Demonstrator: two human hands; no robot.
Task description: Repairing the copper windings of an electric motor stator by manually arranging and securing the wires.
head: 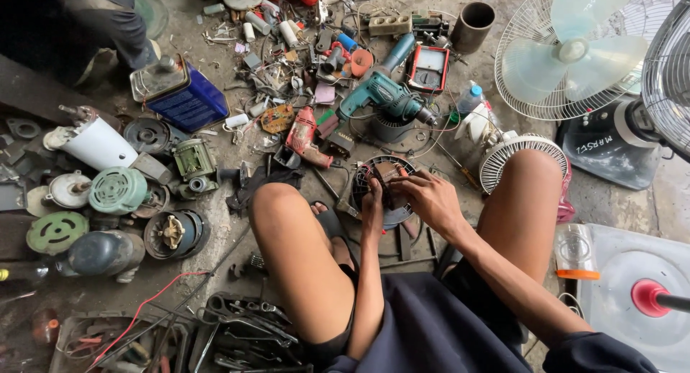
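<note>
The round fan motor point(383, 192) lay on the floor point(215, 229) between the person's knees, and both hands were on it: the left hand point(372, 209) pressed its near rim with fingers closed on the edge, while the right hand point(430, 198) pinched a small part at its centre, grip narrow. This looked like mid-disassembly or wiring work; any further move would seem to call for a steady hold and fine fingertip control. Just beyond lay a teal power drill point(381, 96) and a red drill point(304, 136); a white fan point(571, 49) stood far right.
</note>
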